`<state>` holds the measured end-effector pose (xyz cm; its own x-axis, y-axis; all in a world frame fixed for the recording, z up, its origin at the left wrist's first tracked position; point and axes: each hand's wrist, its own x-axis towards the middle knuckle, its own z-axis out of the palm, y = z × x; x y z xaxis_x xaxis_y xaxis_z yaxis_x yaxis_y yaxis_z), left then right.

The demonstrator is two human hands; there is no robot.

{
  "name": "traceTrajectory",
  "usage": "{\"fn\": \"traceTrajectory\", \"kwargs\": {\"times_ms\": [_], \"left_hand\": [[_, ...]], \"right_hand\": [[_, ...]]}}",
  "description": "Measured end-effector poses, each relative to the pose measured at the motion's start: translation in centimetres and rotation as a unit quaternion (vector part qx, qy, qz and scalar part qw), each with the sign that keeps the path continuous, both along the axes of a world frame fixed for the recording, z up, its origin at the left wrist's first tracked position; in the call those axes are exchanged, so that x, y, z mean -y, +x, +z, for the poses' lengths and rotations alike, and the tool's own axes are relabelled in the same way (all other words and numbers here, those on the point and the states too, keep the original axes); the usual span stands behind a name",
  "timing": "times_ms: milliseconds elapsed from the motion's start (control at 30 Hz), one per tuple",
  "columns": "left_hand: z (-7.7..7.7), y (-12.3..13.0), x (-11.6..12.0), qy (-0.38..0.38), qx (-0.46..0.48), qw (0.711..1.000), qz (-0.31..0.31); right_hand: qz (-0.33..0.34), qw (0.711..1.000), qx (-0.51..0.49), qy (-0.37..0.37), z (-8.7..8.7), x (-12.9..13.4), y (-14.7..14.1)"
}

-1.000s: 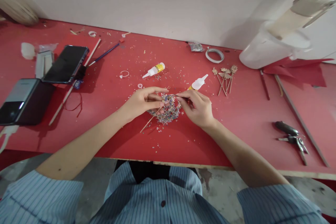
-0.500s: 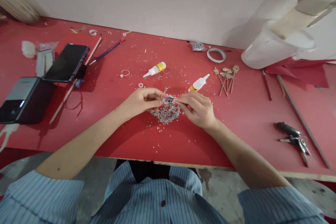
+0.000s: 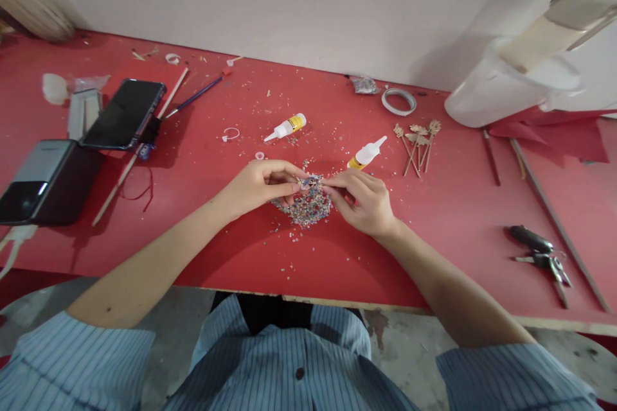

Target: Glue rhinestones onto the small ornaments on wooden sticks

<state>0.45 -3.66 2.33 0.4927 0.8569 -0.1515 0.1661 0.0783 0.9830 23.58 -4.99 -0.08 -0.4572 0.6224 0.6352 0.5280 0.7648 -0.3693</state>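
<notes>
One small piece (image 3: 312, 182), patchy blue and whitish, partly hidden

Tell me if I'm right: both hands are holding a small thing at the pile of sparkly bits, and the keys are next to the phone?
Not quite: the keys aren't next to the phone. The head view shows them at the right end of the table. The left hand and right hand are holding a small thing at the pile of sparkly bits.

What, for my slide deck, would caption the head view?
Left hand and right hand meet at a small colourful piece by a pile of bits on a red tabletop, two bottles beyond.
</notes>
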Motion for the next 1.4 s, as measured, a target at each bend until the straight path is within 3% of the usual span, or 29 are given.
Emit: {"fn": "traceTrajectory", "kwargs": {"times_ms": [300, 467, 700, 900, 1167, 1400], "left_hand": [[-0.12, 0.03, 0.01, -0.011, 0.011, 1.0, 0.003], [0.28, 0.27, 0.0, 0.028, 0.021, 0.999, 0.039], [0.22, 0.38, 0.13, 0.022, -0.006, 1.0, 0.015], [-0.12, 0.45, 0.09, 0.017, -0.025, 0.999, -0.016], [0.01, 0.4, 0.05, 0.037, -0.03, 0.999, -0.01], [0.35, 0.15, -0.11, 0.047, -0.047, 0.998, -0.004]], "right_hand": [[-0.005, 1.0, -0.009, -0.014, -0.04, 0.04, 0.03], [-0.017, 0.999, -0.021, -0.04, 0.0, 0.02, -0.09], [0.026, 0.999, -0.002, -0.024, -0.27, 0.0, -0.28], [0.025, 1.0, 0.0, -0.012, -0.41, 0.02, -0.33], [0.036, 0.999, 0.014, 0.003, -0.32, -0.03, -0.41], [0.008, 0.998, -0.029, -0.051, -0.19, 0.15, -0.29]]}}
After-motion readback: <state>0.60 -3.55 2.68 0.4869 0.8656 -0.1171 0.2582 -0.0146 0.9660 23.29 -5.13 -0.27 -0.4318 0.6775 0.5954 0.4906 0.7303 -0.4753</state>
